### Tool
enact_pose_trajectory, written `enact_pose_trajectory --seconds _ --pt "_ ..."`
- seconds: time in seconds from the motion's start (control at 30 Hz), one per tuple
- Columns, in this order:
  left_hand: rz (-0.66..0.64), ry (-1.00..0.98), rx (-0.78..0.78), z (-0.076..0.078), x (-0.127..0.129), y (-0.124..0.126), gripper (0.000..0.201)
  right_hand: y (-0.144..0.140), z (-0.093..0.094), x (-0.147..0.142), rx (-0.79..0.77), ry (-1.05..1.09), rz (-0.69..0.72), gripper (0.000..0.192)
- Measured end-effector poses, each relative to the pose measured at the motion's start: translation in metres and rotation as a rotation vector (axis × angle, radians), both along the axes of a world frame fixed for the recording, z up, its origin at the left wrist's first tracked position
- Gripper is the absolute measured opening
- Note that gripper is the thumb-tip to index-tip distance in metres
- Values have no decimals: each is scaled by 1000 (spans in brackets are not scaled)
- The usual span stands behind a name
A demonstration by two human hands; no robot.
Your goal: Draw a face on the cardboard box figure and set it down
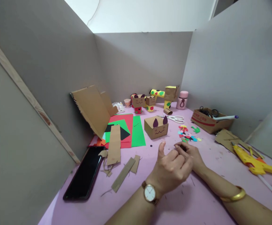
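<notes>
Both hands meet above the pink table. My left hand (pixel 173 165), wearing a watch, has its thumb raised and its other fingers curled toward my right hand. The fingers of my right hand (pixel 192 154) are drawn together in a pinch beside them. A dark patch shows between its fingers; whether it is a small piece or shadow I cannot tell. Just beyond the hands stands a cardboard box (pixel 155 128) with a drawn cat face and two dark purple ears. A small black dot (pixel 151 146) lies in front of it.
Right: paper cutouts (pixel 187 137), white scissors (pixel 174 119), a tool box (pixel 204 122), a yellow glue gun (pixel 255 162). Left: a phone (pixel 84 173), cardboard strips (pixel 123 174), coloured paper (pixel 138 132), a leaning cardboard sheet (pixel 91 107). Finished cat figures (pixel 138 101) and a pink bottle (pixel 182 100) stand behind.
</notes>
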State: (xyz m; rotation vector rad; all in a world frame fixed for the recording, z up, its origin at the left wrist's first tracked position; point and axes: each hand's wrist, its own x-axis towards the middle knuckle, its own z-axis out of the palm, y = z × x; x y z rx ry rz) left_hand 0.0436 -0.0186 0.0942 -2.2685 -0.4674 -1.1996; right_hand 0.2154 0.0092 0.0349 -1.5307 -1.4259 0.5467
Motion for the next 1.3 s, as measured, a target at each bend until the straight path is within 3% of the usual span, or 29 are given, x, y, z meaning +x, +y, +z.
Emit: enact_pose_trajectory --seconds 0.37,0.53,0.67,0.83,0.97,1.13,1.3 --pt "-45 10 -25 -2 2 -4 28 2 -3 3 -7 -12 10 36" --pt "-86 -71 -231 -10 -2 4 24 0 -2 1 19 -20 0 38" --pt "62 -320 -441 -11 -22 29 22 6 3 -6 115 -7 -85 54" --pt "279 -748 -669 -9 -60 69 28 34 15 -45 243 47 -184 95" --pt "300 -965 -849 -14 -73 83 45 65 15 -85 301 75 -300 112" --pt "265 -1005 -976 -18 -74 85 50 98 8 -113 333 73 -438 113" --pt "246 -935 -1033 -23 -70 85 50 118 12 -107 365 86 -479 107"
